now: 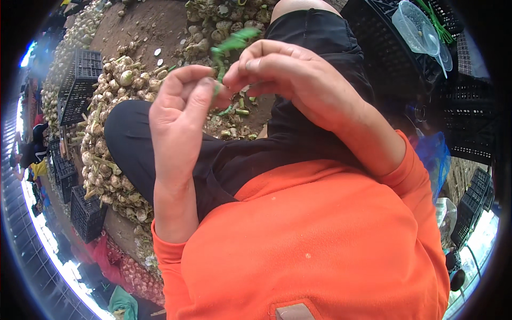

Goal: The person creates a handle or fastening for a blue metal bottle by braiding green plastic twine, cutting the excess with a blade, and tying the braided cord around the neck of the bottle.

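A thin green strip (234,40), blurred by motion, runs between my two hands above the gap between my knees. My left hand (178,104) pinches it between thumb and fingers, with a bit of green showing at the thumb tip. My right hand (288,72) is curled, its fingertips close to the left ones and pressed together at the strip. Below the hands, cut green stem pieces (242,109) and dry peelings lie on the ground. A large heap of garlic bulbs (120,181) lies beside my left knee, and more garlic bulbs (224,24) lie ahead.
Black plastic crates (80,80) stand along the left, beyond the garlic. At the right, a black crate (373,32) carries a clear plastic tub (413,26) and green strips (434,21). A blue plastic bag (432,154) is by my right elbow. Red net sacks (138,277) lie lower left.
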The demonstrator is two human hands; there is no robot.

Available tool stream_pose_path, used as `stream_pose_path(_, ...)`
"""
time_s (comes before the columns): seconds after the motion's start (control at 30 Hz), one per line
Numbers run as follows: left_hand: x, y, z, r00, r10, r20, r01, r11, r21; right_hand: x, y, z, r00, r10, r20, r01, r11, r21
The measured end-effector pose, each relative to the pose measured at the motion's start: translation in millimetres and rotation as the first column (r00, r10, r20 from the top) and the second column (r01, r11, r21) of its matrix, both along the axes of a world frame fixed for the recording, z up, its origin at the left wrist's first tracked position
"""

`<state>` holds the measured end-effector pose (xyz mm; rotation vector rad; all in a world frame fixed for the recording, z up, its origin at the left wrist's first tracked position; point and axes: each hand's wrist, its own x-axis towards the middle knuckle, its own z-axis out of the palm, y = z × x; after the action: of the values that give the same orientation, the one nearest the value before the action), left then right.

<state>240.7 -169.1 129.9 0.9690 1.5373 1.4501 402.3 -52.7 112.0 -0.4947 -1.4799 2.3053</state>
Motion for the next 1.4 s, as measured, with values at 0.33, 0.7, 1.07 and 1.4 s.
stream_pose_path(0.33,5.7,3.4,1.3,0.998,0.045,-0.048,-0.040,0.994,0.097,-4.6,-1.6,0.7,0.993,-0.117,0.032,0.120,0.990,-0.075)
stream_pose_path(0.7,-33.5,-10.8,8.8,0.701,-0.007,0.713,-0.171,0.969,0.178,3.3,7.4,8.8,0.940,-0.038,-0.340,-0.143,0.860,-0.491)
stream_pose_path(1.07,-44.7,-19.2,17.0,0.676,0.002,0.737,-0.174,0.972,0.158,9.8,13.0,11.3,0.964,-0.040,-0.263,-0.106,0.850,-0.517)
stream_pose_path(1.4,-45.3,-20.1,13.7,0.678,-0.014,0.735,-0.165,0.972,0.170,17.2,14.5,13.6,0.969,-0.084,-0.231,-0.012,0.923,-0.384)
